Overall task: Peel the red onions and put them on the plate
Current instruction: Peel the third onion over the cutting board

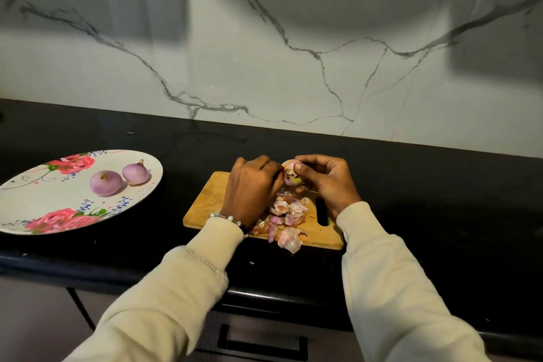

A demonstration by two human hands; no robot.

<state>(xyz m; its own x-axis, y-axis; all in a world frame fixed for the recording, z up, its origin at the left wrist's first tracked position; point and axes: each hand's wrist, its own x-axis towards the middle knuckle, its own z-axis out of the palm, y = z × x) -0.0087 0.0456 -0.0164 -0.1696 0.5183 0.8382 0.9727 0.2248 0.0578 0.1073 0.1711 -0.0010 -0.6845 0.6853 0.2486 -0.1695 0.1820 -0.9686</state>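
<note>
A small red onion sits between both hands above the wooden cutting board. My right hand grips it from the right, thumb on top. My left hand has its fingers curled against the onion's left side; the fingertips are hidden. Two peeled purple onions lie on the floral plate at the left. A heap of onion skins covers the board below the hands.
The board and plate rest on a black countertop backed by a white marble wall. A dark drawer with a handle is below the counter's front edge.
</note>
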